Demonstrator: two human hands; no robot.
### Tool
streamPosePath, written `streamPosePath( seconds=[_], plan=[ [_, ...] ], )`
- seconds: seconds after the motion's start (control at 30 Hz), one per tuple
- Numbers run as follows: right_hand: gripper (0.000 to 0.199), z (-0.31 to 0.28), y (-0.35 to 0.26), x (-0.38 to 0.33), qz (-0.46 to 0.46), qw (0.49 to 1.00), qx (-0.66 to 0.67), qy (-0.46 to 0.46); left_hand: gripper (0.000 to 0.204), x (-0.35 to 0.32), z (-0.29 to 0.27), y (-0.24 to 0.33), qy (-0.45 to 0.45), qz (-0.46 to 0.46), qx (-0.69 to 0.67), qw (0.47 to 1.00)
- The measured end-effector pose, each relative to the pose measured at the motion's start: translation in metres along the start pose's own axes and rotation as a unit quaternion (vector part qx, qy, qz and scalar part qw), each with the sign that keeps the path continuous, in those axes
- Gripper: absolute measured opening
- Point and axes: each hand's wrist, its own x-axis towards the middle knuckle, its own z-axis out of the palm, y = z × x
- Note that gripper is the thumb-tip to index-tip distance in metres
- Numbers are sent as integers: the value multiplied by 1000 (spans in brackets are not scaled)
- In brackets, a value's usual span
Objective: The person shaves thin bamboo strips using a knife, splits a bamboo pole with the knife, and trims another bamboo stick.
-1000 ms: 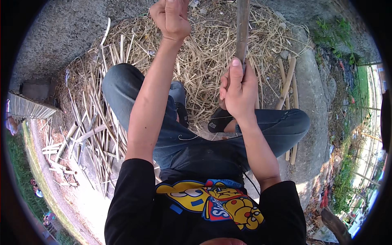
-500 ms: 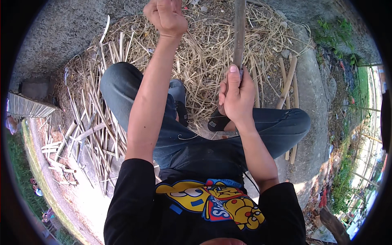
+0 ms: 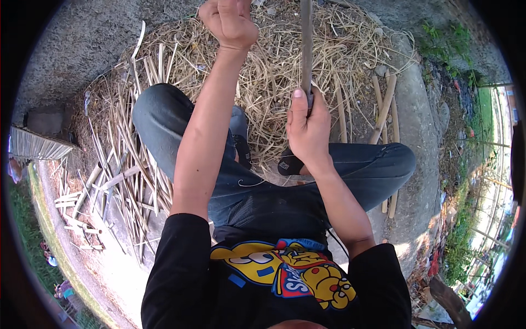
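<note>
My right hand (image 3: 309, 126) is wrapped around the handle of a long-bladed knife, like a machete (image 3: 306, 49), with the thumb laid along its top. Its narrow grey-brown blade points away from me and runs out of the upper edge. Farther left, my left hand (image 3: 230, 24) is raised at the upper edge with the fingers curled closed. Whatever it grips, if anything, is hidden or cut off. Below and between both hands lies a heap of pale, thin shavings and strips (image 3: 268, 71).
My bent legs (image 3: 164, 120) frame the heap. Split bamboo-like strips (image 3: 131, 181) lie piled on the left. Several longer pale sticks (image 3: 386, 107) rest beyond my right knee. A rough grey wall (image 3: 98, 44) stands at the far left, and a concrete ledge (image 3: 416, 109) runs along the right.
My right hand and the knife have shifted left, and the blade now looks narrower. The left hand has moved slightly right and up, still closed.
</note>
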Motion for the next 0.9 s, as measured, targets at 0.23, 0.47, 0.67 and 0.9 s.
streamPosePath(
  seconds=[0.23, 0.47, 0.67, 0.9],
  plan=[
    [47, 0, 97, -17, 196, 970, -98, -104, 56, 8, -9, -1, -4, -42, 32, 999],
    [39, -24, -45, 17, 54, 988, 142, 6, 58, 13, -18, 7, -162, -180, -69, 968],
    [40, 21, 64, -17, 168, 971, -78, -154, 58, 0, 3, 11, -13, -161, -77, 984],
    [38, -7, 1, 4, 208, 965, 146, -55, 58, -2, -20, -11, 33, -140, -233, 962]
  ],
)
